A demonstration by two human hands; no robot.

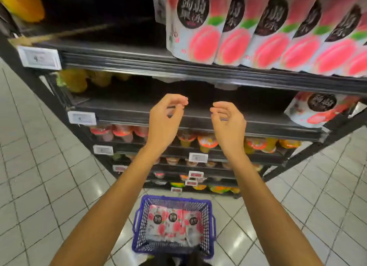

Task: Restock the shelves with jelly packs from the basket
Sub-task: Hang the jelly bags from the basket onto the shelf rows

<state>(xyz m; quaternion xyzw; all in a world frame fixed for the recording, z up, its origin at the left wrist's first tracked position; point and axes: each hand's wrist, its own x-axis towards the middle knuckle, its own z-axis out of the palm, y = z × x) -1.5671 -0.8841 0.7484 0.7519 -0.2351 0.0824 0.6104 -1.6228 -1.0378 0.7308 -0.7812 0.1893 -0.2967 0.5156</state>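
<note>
Presently both hands are raised at mid-frame, before the middle shelf (129,111). On the left hand (165,124) and right hand (228,126) the fingers (179,99) are loosely curled, with nothing held. The jelly packs (174,224) lie flat in the blue basket (141,216) on the floor (39,166) at lower centre, well below the fingers and apart from them. A single pack (309,109) leans on the middle shelf at the right edge, clear of the right hand. A row of upright packs (258,31) stands on the top shelf, upper right.
</note>
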